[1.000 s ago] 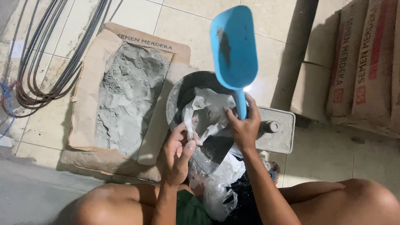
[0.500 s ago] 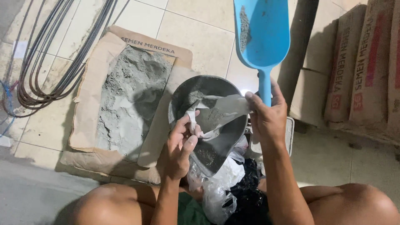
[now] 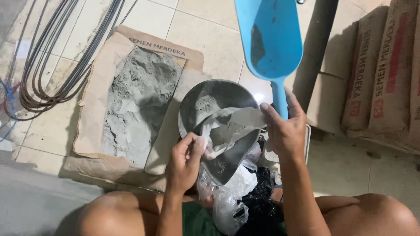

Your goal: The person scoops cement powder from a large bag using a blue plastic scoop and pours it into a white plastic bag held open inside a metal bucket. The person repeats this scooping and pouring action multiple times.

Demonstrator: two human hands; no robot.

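My right hand (image 3: pixel 284 129) grips the handle of a blue plastic scoop (image 3: pixel 270 37), held upright with its dusty bowl raised, and its fingers also pinch one edge of a clear plastic bag (image 3: pixel 232 131). My left hand (image 3: pixel 186 159) pinches the bag's opposite edge, holding its mouth open. Grey cement powder lies inside the bag. The bag hangs over a round metal bowl (image 3: pixel 205 102) that carries a little grey powder.
A torn-open paper cement sack (image 3: pixel 135 100) full of grey powder lies on the tiled floor at left. Coiled cables (image 3: pixel 48 65) lie far left. Stacked cement sacks (image 3: pixel 385 74) stand at right. Loose clear and black plastic bags (image 3: pixel 245 196) rest between my knees.
The scoop has swung right and upward, away from the bowl. The bag's mouth has been pulled wider between both hands.
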